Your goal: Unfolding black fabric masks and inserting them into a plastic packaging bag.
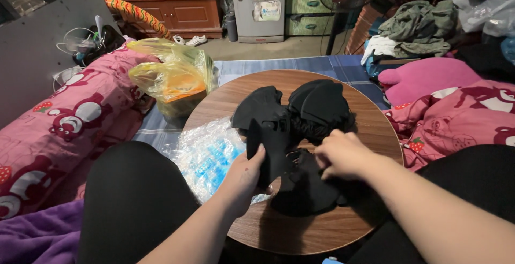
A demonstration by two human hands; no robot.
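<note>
A pile of black fabric pieces (300, 119) lies on a round wooden table (370, 130) in front of me. My left hand (244, 175) grips one black piece at the pile's near left side, thumb on top. My right hand (343, 154) rests on the pile's near right part, fingers curled into the black material. A clear plastic bag with blue print (206, 154) lies on the table's left edge, just left of my left hand.
A yellow plastic bag (171, 76) sits left of the table. Pink patterned bedding (80, 119) lies at left and at right (461, 119). My black-clad knees (134, 194) flank the table. Clothes (418, 28), a cabinet and a small fridge stand behind.
</note>
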